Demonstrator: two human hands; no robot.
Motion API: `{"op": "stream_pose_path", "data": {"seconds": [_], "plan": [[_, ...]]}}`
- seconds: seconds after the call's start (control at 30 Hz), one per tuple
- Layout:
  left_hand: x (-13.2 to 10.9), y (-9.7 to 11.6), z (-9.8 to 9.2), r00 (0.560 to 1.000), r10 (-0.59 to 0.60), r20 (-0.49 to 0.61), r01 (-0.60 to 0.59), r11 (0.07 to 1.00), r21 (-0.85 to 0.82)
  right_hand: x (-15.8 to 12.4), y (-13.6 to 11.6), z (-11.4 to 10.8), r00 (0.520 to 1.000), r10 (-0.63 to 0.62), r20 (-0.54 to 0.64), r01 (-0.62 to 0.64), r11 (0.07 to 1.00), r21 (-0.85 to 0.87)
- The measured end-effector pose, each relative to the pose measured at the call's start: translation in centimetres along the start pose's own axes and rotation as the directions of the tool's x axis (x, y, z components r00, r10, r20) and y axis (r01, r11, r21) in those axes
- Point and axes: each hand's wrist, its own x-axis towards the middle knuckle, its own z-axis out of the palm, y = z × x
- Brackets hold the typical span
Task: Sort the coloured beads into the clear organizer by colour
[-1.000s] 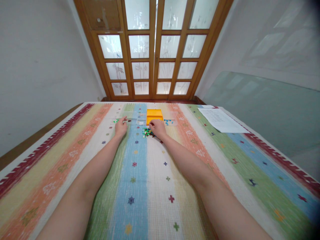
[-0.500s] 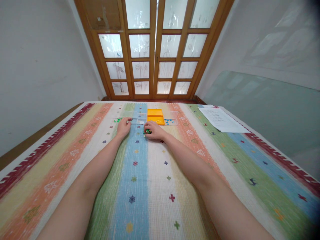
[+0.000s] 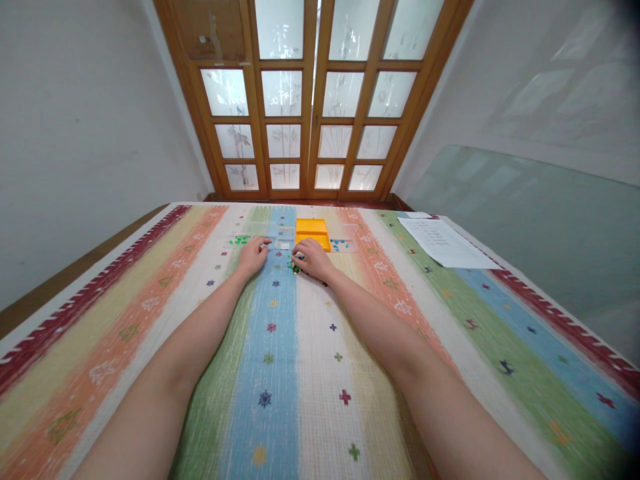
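Observation:
My left hand (image 3: 254,256) is over the near edge of a clear case (image 3: 225,244). Its thumb and forefinger stand slightly apart, and I see nothing between them. Small green pieces (image 3: 241,241) lie in that case, left of the hand. My right hand (image 3: 314,259) is bent over a small pile of mixed, mostly green pieces (image 3: 294,266) on the cloth. Its fingers are curled together at the top of the pile, and whatever is between them is too small to name. Just behind this hand an open yellow box (image 3: 312,225) stands.
Small blue pieces (image 3: 340,245) lie in a clear case (image 3: 353,239) right of the yellow box. Printed sheets (image 3: 445,243) lie at the far right of the striped tablecloth (image 3: 270,413). Beyond the table are glazed wooden doors (image 3: 310,133).
My left hand has shifted a little to the right. My right hand has moved slightly up and away, uncovering more of the pile.

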Motion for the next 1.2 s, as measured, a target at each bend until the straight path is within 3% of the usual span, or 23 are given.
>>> {"op": "stream_pose_path", "data": {"seconds": [0.13, 0.27, 0.4, 0.53, 0.87, 1.2], "plan": [[-0.1, 0.7, 0.0, 0.996, 0.032, 0.087, -0.033, 0.999, 0.008, -0.1, 2.4, -0.4, 0.944, 0.260, -0.203, -0.277, 0.959, -0.060], [-0.4, 1.6, 0.0, 0.977, 0.081, 0.198, -0.084, 0.996, 0.003, -0.4, 4.2, -1.0, 0.861, 0.446, -0.242, -0.480, 0.872, -0.099], [-0.6, 2.3, 0.1, 0.954, 0.127, 0.271, -0.138, 0.990, 0.023, -0.7, 4.7, -0.9, 0.815, 0.530, -0.233, -0.570, 0.806, -0.162], [-0.7, 3.1, 0.1, 0.931, 0.175, 0.321, -0.190, 0.982, 0.017, -0.7, 4.7, -0.6, 0.812, 0.532, -0.239, -0.575, 0.800, -0.173], [-1.0, 4.4, -0.3, 0.875, 0.271, 0.402, -0.289, 0.957, -0.017, -0.2, 3.0, -0.3, 0.869, 0.470, -0.154, -0.492, 0.851, -0.183], [-1.0, 4.7, 0.2, 0.868, 0.265, 0.420, -0.288, 0.958, -0.008, -0.2, 2.1, 0.2, 0.899, 0.407, -0.159, -0.432, 0.883, -0.184]]}}
